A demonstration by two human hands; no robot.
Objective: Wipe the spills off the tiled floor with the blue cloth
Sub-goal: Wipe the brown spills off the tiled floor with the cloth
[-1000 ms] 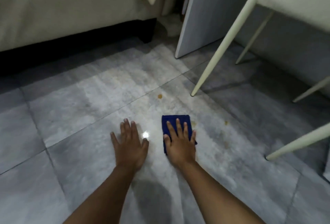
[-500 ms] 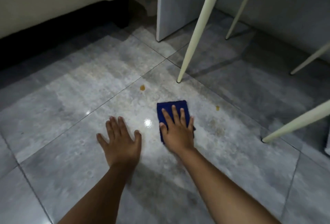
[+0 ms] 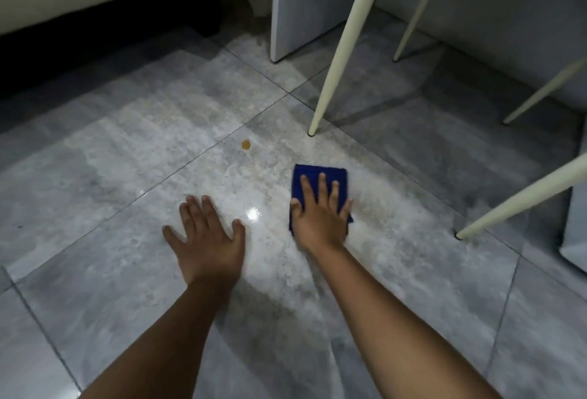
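Observation:
The folded blue cloth (image 3: 318, 173) lies flat on the grey tiled floor (image 3: 133, 169). My right hand (image 3: 320, 220) presses down on it with fingers spread, covering its near half. A small brown spill spot (image 3: 246, 144) sits on the tile up and left of the cloth, a short gap away. My left hand (image 3: 206, 236) rests flat on the bare floor to the left of the cloth, fingers apart and holding nothing. A faint pale smear marks the tile around both hands.
A cream chair leg (image 3: 341, 49) stands just beyond the cloth, and another (image 3: 521, 201) slants in at the right. A grey panel (image 3: 301, 1) rises at the back. A beige sofa with a dark base (image 3: 95, 33) fills the top left.
My right hand slid the blue cloth to the right, away from the brown spot. A small spot seen right of the cloth earlier no longer shows. My left hand stayed flat on the floor.

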